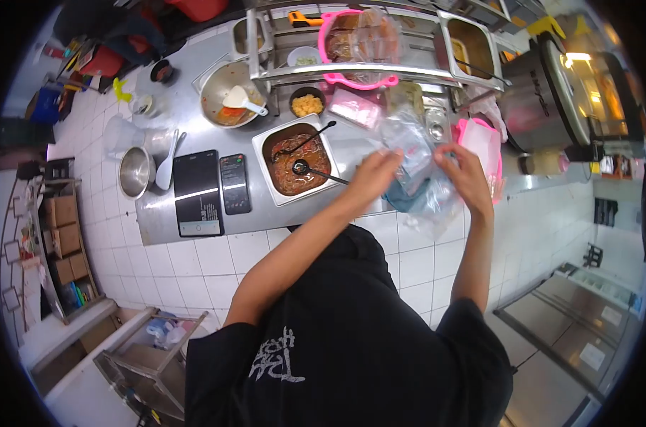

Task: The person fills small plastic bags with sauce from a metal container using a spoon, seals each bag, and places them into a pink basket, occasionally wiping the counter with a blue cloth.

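A clear plastic bag point(410, 146) is stretched between my hands above the right part of the steel counter. My left hand point(378, 171) has its fingers closed on the bag's left side. On the other side, my right hand point(465, 174) pinches the plastic between thumb and fingers. Under the bag lies a teal cloth point(407, 198), partly covered. To the left of my left hand stands a steel pan of reddish-brown sauce point(294, 178), with two black ladles point(307, 137) in it. A pack of pink-tinted plastic bags point(354, 109) lies behind my left hand.
A tablet point(198, 191) and phone point(235, 183) lie at the counter's left, near a steel bowl point(136, 173). A mixing bowl point(210, 89) holds a white spatula. A metal rack point(294, 70) carries a pink basin point(325, 44). A large cooker point(536, 99) stands right.
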Demonstrator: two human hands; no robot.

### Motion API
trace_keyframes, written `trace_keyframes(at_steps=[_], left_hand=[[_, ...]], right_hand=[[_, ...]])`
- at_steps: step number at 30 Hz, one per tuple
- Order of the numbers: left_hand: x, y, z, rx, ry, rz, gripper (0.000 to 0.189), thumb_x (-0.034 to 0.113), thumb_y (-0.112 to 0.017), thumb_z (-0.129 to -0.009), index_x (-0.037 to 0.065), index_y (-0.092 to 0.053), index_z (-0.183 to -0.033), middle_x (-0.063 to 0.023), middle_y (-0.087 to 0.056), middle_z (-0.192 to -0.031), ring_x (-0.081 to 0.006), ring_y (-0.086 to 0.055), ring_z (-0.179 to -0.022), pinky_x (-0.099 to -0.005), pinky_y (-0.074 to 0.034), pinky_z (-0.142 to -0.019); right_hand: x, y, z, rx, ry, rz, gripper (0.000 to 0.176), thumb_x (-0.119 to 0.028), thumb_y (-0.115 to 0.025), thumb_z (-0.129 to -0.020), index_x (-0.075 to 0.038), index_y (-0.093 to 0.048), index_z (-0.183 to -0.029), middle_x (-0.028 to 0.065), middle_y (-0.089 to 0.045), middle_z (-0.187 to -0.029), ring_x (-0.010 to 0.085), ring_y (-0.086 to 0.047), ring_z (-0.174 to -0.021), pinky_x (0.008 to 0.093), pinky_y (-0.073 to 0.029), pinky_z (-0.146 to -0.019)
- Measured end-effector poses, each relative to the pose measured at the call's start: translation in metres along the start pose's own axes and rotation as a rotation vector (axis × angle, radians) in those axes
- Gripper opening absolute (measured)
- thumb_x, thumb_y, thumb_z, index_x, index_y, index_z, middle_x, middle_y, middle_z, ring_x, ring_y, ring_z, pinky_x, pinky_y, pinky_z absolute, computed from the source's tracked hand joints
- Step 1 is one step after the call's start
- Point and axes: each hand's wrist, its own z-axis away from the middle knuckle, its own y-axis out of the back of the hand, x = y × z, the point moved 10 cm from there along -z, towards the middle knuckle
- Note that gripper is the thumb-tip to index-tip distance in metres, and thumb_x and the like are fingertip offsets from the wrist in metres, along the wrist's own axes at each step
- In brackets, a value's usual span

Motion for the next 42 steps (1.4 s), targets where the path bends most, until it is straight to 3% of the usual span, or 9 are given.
trace_keyframes(at_steps=[5, 7, 12, 15, 22, 27, 34, 39, 42], left_hand=[[-0.057, -0.056, 0.003, -0.159, -0.065, 0.222, 0.04, 0.03, -0.046, -0.105, 0.002, -0.052, -0.133, -0.0061, -0.061, -0.123, -0.0145, -0.06, -0.109, -0.0321, -0.049, -0.094], [-0.095, -0.062, 0.006, -0.173, 0.082, 0.183, 0.042, 0.031, -0.047, -0.104, 0.002, -0.05, -0.135, -0.0053, -0.06, -0.126, -0.0145, -0.058, -0.112, -0.0318, -0.047, -0.095], [-0.11, -0.086, 0.023, -0.233, 0.233, 0.118, 0.054, 0.035, -0.05, -0.102, 0.005, -0.037, -0.146, -0.0068, -0.052, -0.136, -0.0163, -0.049, -0.122, -0.0315, -0.04, -0.102], [-0.11, -0.102, 0.032, -0.205, 0.296, 0.341, 0.062, 0.035, -0.053, -0.1, 0.009, -0.03, -0.15, -0.0102, -0.048, -0.14, -0.0202, -0.042, -0.13, -0.0368, -0.036, -0.107], [-0.004, -0.045, 0.088, -0.156, -0.33, -0.397, 0.046, 0.03, -0.054, -0.099, 0.001, -0.047, -0.134, -0.0217, -0.062, -0.112, -0.0307, -0.063, -0.104, -0.0398, -0.049, -0.087], [0.038, 0.103, 0.185, -0.01, -0.044, -0.484, 0.039, 0.031, -0.053, -0.102, 0.0, -0.061, -0.124, -0.0068, -0.067, -0.096, -0.0174, -0.062, -0.085, -0.0365, -0.051, -0.078], [-0.049, 0.436, 0.399, 1.129, -0.251, 0.459, 0.028, 0.016, -0.059, -0.094, 0.0, -0.056, -0.116, -0.0072, -0.062, -0.108, -0.0208, -0.062, -0.103, -0.0392, -0.055, -0.088], [-0.025, 0.55, 0.433, 1.139, -0.366, 0.556, 0.019, 0.013, -0.061, -0.091, 0.002, -0.056, -0.105, -0.0062, -0.061, -0.092, -0.0213, -0.063, -0.09, -0.0388, -0.055, -0.087], [-0.065, 0.64, 0.434, 1.276, 0.05, 0.127, 0.038, 0.017, -0.064, -0.089, -0.003, -0.051, -0.119, -0.0104, -0.062, -0.101, -0.0199, -0.062, -0.094, -0.0372, -0.055, -0.083]], right_hand=[[0.05, 0.019, 0.069, 0.151, -0.149, -0.164, 0.033, -0.024, -0.064, -0.094, -0.001, -0.062, -0.117, 0.0065, -0.063, -0.115, 0.0153, -0.06, -0.101, 0.0277, -0.045, -0.091], [0.09, 0.037, 0.104, 0.632, -0.208, -0.753, 0.029, -0.02, -0.06, -0.097, 0.0, -0.059, -0.119, 0.0082, -0.062, -0.111, 0.0158, -0.059, -0.097, 0.0294, -0.047, -0.086], [0.238, -0.02, 0.162, 1.03, -0.483, -0.671, 0.02, -0.019, -0.054, -0.098, -0.002, -0.051, -0.11, 0.0111, -0.057, -0.102, 0.0206, -0.06, -0.092, 0.0357, -0.053, -0.081], [0.226, -0.06, 0.172, 1.139, -0.613, -0.715, 0.025, -0.019, -0.053, -0.097, -0.004, -0.045, -0.116, 0.0129, -0.054, -0.109, 0.0245, -0.06, -0.093, 0.0382, -0.054, -0.08], [0.07, -0.109, 0.141, 0.819, -0.361, -0.888, 0.028, -0.019, -0.047, -0.1, -0.006, -0.038, -0.124, 0.0146, -0.051, -0.116, 0.0253, -0.057, -0.104, 0.0387, -0.05, -0.085], [0.013, -0.142, 0.127, 0.479, -0.205, -0.838, 0.024, -0.021, -0.046, -0.103, -0.005, -0.042, -0.121, 0.0105, -0.054, -0.103, 0.0173, -0.055, -0.087, 0.0312, -0.046, -0.076], [0.0, -0.177, 0.087, 0.234, -0.198, -0.776, 0.019, -0.017, -0.05, -0.102, -0.004, -0.047, -0.115, 0.0056, -0.054, -0.085, 0.011, -0.05, -0.071, 0.0256, -0.041, -0.064], [-0.017, -0.19, 0.068, 0.154, -0.15, -0.688, 0.018, -0.015, -0.053, -0.099, -0.004, -0.049, -0.112, 0.004, -0.055, -0.08, 0.0102, -0.051, -0.069, 0.0251, -0.041, -0.062], [-0.03, -0.194, 0.065, 0.144, -0.111, -0.655, 0.018, -0.015, -0.054, -0.099, -0.004, -0.049, -0.112, 0.0036, -0.055, -0.08, 0.0101, -0.051, -0.068, 0.0249, -0.041, -0.062]])
